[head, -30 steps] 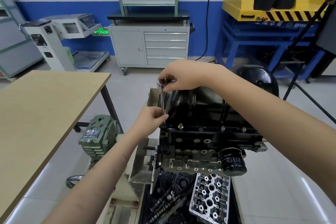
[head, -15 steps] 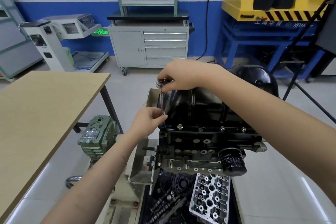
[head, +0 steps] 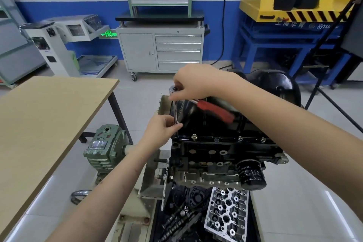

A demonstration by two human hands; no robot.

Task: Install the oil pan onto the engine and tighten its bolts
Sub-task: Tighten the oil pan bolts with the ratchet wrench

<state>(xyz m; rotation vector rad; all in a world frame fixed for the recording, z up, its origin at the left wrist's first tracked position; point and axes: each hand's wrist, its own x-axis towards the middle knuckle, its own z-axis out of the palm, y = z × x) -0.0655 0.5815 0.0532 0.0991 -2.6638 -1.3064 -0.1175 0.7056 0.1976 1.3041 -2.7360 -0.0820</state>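
Observation:
The black oil pan [head: 204, 122] sits on top of the engine block [head: 216, 155], which is mounted on a stand. Several bolts [head: 194, 136] stand along the pan's near flange. A ratchet with a red handle [head: 216, 111] stands on a long vertical extension [head: 175, 112] at the pan's near left corner. My right hand [head: 193, 84] grips the ratchet head from above. Lower down, my left hand [head: 163, 127] pinches the extension near its bottom end. The bolt under the socket is hidden by my left hand.
A wooden table [head: 49, 116] stands to the left, a green gearbox [head: 104, 149] beside the stand. A black oil filter [head: 252, 175] juts from the block. Below lie a cylinder head [head: 225, 216] and camshafts [head: 176, 220] in a tray. A grey cabinet [head: 161, 51] stands behind.
The ratchet's red handle has swung out into view, now pointing right over the pan and blurred with motion. Both hands stay at the same spots.

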